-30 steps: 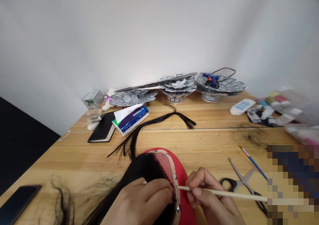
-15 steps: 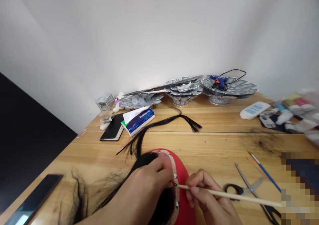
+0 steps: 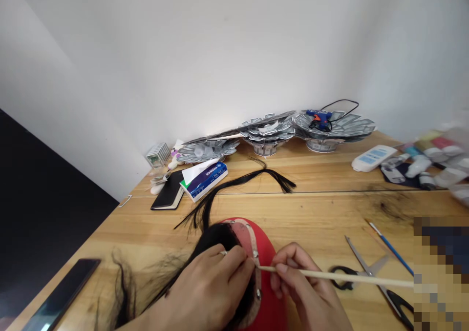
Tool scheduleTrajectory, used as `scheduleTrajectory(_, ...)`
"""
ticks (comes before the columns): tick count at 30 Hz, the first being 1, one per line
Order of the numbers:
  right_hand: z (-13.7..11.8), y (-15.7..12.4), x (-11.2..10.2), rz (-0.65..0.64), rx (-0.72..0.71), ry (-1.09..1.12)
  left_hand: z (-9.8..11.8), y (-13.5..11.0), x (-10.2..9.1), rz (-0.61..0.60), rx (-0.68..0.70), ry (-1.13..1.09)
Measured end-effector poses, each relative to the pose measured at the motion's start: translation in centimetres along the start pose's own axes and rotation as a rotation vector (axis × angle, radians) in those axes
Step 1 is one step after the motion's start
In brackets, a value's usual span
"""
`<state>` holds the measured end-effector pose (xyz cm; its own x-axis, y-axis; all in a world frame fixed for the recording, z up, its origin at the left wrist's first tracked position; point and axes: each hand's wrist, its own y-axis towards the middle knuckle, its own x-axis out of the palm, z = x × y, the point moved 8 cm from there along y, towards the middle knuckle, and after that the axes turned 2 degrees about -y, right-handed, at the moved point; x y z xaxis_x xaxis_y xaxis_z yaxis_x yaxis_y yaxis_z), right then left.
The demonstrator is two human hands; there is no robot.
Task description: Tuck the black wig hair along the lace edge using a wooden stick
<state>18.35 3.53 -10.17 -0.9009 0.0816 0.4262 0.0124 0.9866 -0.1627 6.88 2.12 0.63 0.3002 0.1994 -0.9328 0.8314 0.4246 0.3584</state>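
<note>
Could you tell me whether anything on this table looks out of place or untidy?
Yes: a loose bundle of black hair lies strewn across the wooden table, apart from the wig, and scissors lie open.

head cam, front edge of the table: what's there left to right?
Phone → loose black hair → left hand on the wig → red head form → right hand holding the wooden stick → scissors → paintbrush.

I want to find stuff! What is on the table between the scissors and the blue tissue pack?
In the head view, between the scissors and the tissue pack lie a loose strand of black hair and the red head form.
</note>
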Motion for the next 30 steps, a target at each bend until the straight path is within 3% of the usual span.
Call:
scheduleTrajectory(3, 0.0, 0.0, 0.0, -0.006, -0.013, -0.005, 0.3, 0.5, 0.0, -0.079, 0.009, 0.02)
scheduleTrajectory(9, 0.0, -0.2, 0.0, 0.026, -0.006, -0.002, 0.6, 1.1, 0.1, -0.122, 0.025, 0.085)
scheduleTrajectory(30, -0.6, 0.0, 0.3, 0.089, 0.015, -0.006, 0.9, -0.1, 0.9, -0.173, 0.039, 0.132)
